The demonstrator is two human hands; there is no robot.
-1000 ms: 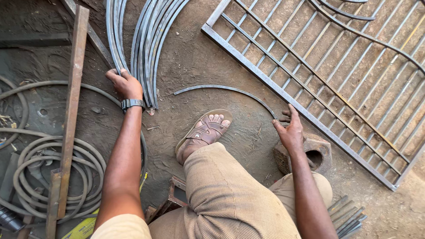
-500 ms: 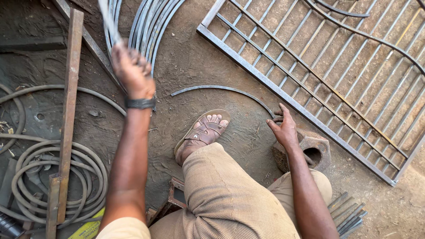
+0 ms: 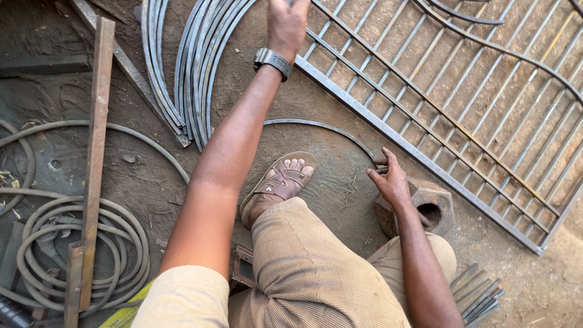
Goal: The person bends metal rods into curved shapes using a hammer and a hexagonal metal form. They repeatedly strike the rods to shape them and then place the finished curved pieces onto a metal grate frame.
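My left hand (image 3: 286, 23) is raised at the top edge, above the corner of a metal gate grille (image 3: 461, 115). Its fingers are closed on what looks like a thin grey metal strip, almost wholly cut off by the frame. A dark watch (image 3: 272, 61) is on that wrist. My right hand (image 3: 388, 181) rests low at the right, its fingers pinching the end of a curved metal bar (image 3: 322, 125) that arcs over the dirt floor. This hand lies against a heavy rusty metal block (image 3: 435, 205). My sandalled foot (image 3: 280, 181) is planted between the two hands.
A bundle of long curved metal strips (image 3: 195, 79) lies at the top left. A rusty square tube (image 3: 95, 158) crosses coiled grey hoses (image 3: 42, 261) on the left. Several short rods (image 3: 481, 297) lie at the bottom right.
My left hand left the bundle of strips, lifted one up, and swung right and upward over the grille's corner. My right hand stayed at the curved bar's end.
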